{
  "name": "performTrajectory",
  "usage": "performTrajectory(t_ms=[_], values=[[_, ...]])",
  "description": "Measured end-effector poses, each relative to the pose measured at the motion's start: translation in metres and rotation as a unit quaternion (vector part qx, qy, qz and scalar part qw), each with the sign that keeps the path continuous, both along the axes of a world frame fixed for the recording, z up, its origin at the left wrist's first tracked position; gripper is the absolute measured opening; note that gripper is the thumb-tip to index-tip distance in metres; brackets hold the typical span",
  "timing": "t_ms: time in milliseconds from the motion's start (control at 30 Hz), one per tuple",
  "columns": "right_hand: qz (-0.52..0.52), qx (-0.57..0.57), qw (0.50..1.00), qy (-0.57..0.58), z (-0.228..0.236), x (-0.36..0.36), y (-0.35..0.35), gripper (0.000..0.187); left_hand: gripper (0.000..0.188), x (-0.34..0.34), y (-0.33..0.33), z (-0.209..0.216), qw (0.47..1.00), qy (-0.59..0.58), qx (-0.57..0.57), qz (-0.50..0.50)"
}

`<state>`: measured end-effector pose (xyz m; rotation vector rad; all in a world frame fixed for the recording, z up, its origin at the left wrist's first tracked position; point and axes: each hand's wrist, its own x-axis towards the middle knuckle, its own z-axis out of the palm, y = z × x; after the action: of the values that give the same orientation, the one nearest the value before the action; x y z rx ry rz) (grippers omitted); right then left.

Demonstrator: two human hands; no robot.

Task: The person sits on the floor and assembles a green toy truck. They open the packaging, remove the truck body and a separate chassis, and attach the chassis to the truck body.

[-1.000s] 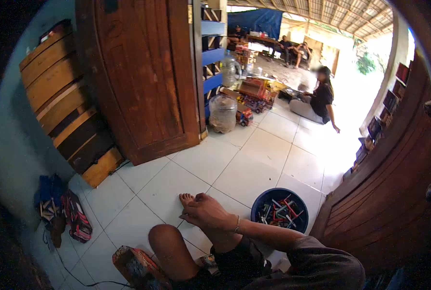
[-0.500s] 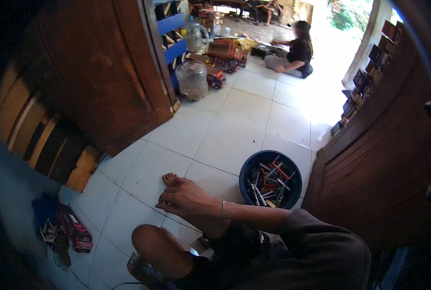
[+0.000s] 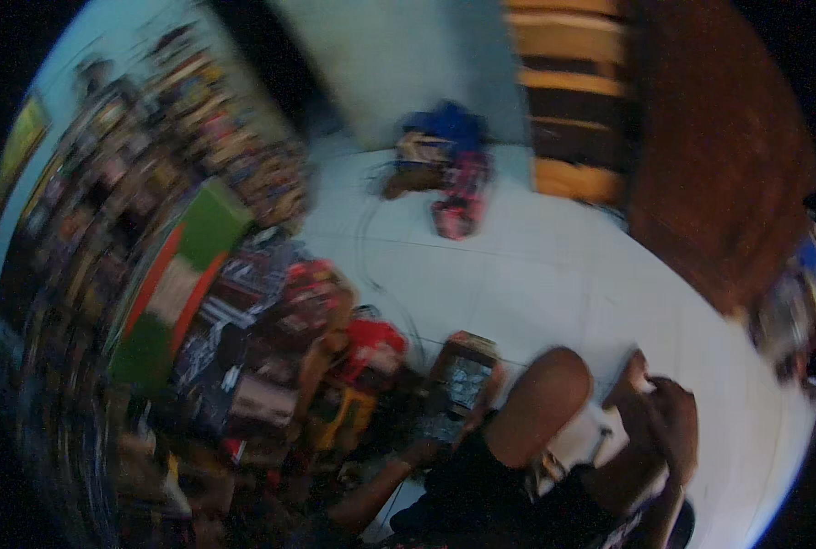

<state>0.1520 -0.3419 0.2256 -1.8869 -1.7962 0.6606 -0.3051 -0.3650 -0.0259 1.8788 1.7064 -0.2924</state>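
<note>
The head view is smeared by motion. My left hand lies low in the middle, beside a small box with greyish contents near my raised knee. Blur hides its fingers, and I cannot tell whether it touches or holds anything. My right hand rests over my other lower leg, just above the bare foot. Its fingers are blurred too, and nothing shows in it.
Piled toys and boxes, red and yellow ones among them, crowd the left, by a green and orange panel. Full shelves stand behind. A blue bundle and pink-black box lie by the wall. A brown door stands right.
The view has swung left from the doorway, the seated person and the basin of mixed slender pieces toward the toy pile. My left hand has come into view; my right stays on my leg.
</note>
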Motion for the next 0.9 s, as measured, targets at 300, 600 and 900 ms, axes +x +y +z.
performTrajectory(t_ms=[300,600,900], values=[[0.124,0.098,0.987,0.024,0.009,-0.047,0.082,0.038,0.042,0.039,0.041,0.246,0.937,-0.340,-0.005,-0.085],[0.280,-0.072,0.957,0.023,-0.082,-0.019,0.095,0.051,0.042,-0.231,0.121,0.525,0.697,-0.193,0.673,0.156],[0.270,0.065,0.960,-0.036,-0.091,-0.016,0.095,0.050,0.085,-0.546,-0.029,0.489,0.527,0.067,0.628,0.568]])
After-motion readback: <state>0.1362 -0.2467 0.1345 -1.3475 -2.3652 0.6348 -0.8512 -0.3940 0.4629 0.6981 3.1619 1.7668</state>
